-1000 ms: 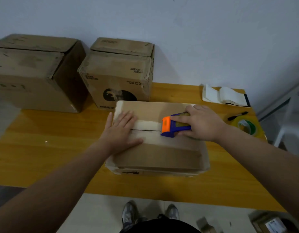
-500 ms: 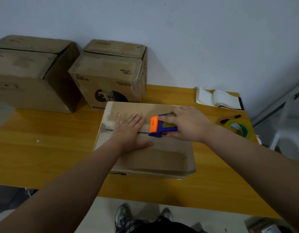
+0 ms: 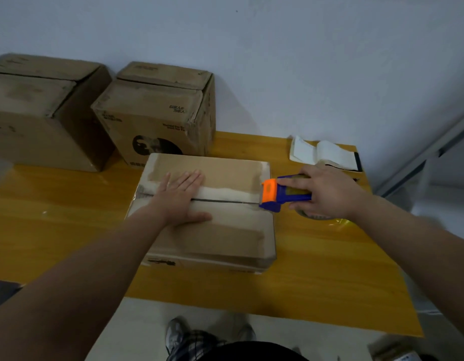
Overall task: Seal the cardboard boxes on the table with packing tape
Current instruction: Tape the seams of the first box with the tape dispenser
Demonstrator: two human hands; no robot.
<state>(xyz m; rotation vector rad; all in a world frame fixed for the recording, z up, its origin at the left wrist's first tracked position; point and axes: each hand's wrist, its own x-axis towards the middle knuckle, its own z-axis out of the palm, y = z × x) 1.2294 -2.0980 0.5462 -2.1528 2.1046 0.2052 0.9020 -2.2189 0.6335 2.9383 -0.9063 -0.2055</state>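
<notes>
Moved since a second ago: tape dispenser (image 3: 283, 195) gone from mid-seam to the right edge of the flat box (image 3: 225, 238), right hand (image 3: 327, 196) with it; left hand (image 3: 181, 196) stays planted on the lid. Yellow table (image 3: 69, 230) carries everything; big cardboard box (image 3: 30, 131) at back left against the wall, printed box (image 3: 152, 118) just beside it, both with flaps down; flat box in front of them, near the table's front edge, its centre seam (image 3: 225, 201) a dark line under pale tape. Left hand lies flat, fingers straight and spread, palm pressing across the seam at the left end; right hand wraps the blue-and-orange dispenser, index finger along its top, orange head touching the box's right edge. Open notebook (image 3: 327, 155) at back right.
</notes>
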